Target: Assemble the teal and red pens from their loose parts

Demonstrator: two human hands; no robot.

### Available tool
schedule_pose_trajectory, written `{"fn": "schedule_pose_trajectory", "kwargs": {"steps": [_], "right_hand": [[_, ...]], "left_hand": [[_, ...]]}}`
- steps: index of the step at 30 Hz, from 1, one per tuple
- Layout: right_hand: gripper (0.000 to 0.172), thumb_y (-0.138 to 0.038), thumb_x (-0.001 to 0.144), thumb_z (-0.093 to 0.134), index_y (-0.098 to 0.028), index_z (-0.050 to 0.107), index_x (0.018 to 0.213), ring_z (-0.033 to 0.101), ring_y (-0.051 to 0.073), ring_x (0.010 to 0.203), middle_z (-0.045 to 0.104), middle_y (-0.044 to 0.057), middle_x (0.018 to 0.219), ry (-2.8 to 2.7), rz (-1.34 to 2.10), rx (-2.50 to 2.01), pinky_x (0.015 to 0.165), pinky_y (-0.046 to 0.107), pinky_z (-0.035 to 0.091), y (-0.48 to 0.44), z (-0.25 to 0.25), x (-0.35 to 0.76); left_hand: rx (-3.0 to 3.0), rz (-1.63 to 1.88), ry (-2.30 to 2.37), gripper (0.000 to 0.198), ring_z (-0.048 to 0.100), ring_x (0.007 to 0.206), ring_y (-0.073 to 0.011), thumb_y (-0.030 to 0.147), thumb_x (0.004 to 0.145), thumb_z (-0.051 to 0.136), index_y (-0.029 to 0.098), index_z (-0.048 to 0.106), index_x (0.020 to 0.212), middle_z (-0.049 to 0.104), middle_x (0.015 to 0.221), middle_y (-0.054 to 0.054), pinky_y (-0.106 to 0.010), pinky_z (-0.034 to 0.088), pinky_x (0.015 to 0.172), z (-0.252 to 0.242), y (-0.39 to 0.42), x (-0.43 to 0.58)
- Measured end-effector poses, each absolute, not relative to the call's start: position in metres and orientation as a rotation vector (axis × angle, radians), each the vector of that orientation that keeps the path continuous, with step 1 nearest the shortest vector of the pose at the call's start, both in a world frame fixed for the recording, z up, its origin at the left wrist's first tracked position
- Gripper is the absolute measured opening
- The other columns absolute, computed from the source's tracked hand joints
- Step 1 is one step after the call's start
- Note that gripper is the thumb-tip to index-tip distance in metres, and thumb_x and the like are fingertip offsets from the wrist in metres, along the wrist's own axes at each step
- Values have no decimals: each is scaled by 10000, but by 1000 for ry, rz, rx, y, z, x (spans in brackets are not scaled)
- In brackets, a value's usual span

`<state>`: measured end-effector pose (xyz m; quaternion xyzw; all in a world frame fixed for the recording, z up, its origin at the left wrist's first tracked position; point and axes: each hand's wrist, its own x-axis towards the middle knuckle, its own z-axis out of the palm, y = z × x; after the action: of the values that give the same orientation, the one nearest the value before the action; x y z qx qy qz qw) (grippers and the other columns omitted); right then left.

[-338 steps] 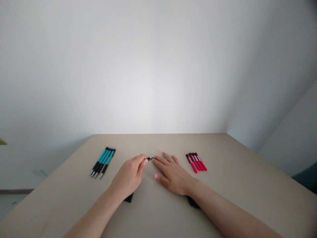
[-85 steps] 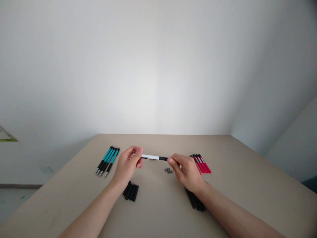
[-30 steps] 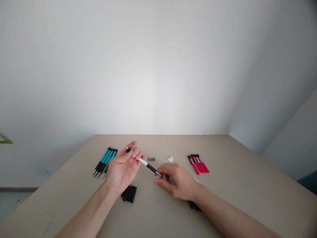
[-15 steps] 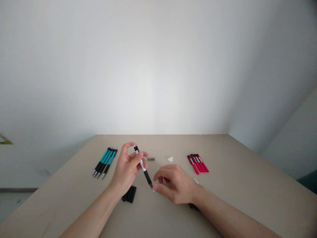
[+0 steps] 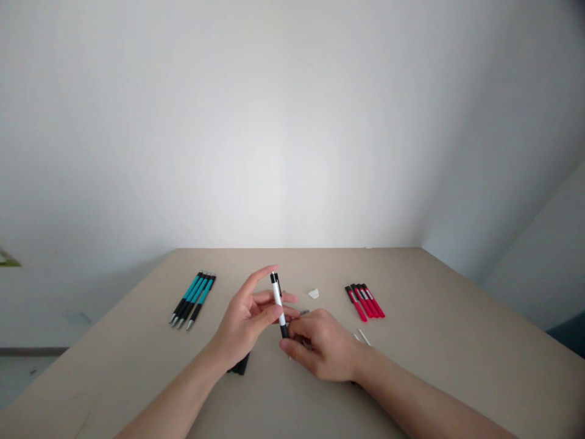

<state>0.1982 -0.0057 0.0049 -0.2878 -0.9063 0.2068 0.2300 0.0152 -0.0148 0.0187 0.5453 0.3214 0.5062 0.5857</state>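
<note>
Our left hand [image 5: 250, 318] pinches a seemingly finished click pen [image 5: 278, 294], right hand [image 5: 323, 347] below, hold unclear, loose black tubes [image 5: 241, 367] remaining nearer us.

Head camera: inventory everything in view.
pen: one, white and black, centre
teal pens: four, teal and black, table's left
red pieces: four, red and black, table's right
white bits: several, table's middle
tubes: count hidden, black, left of centre
sticks: at least one, white, right of centre
black piece: mostly hidden, right of centre
grey bit: one visible, near pen
table: one, beige
wall: pale grey, behind table
green object: one, left edge
dark object: one, right edge
left hand: one, holding pen
right hand: one, pen's lower end
</note>
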Motion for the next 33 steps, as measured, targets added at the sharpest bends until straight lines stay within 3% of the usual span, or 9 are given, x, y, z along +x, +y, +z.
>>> {"fn": "schedule_pose_trajectory", "kwargs": {"steps": [4,16,22,27,33], "right_hand": [[289,-265,869,494,-199,369,616,314,83,480,348,-61,552,-2506,573,-782,514,215,258,-5,5,199],[303,-294,858,519,-193,385,606,279,87,494,347,-59,553,-2544,535,-715,510,223,234,-4,4,198],[283,-292,867,510,-195,403,623,292,86,487,354,-60,544,-2498,540,-771,509,222,237,-3,2,201],[266,-301,881,505,-190,450,645,309,83,477,387,-60,529,-2440,553,-809,506,224,239,-3,2,201],[229,-326,921,467,-183,622,831,422,91,498,519,-33,564,-2371,610,-871,534,205,309,-4,8,205]], "left_hand": [[1277,1176,767,647,713,827,-264,250,809,681,243,293,1326,718,1007,-146,-418,535,792,21,-16,16],[1284,1153,746,487,719,778,-253,194,809,676,222,352,1171,729,930,-101,-394,555,727,24,-17,14],[1285,1151,814,615,704,829,-223,219,826,654,238,274,1308,726,950,-88,-391,545,779,22,-14,17],[1375,1015,923,282,667,844,-197,291,803,663,108,610,1012,718,883,-104,-324,529,803,15,-10,17],[1311,1272,1085,428,606,651,-147,398,776,650,122,636,1103,657,764,-36,-282,520,645,10,0,5]]}}
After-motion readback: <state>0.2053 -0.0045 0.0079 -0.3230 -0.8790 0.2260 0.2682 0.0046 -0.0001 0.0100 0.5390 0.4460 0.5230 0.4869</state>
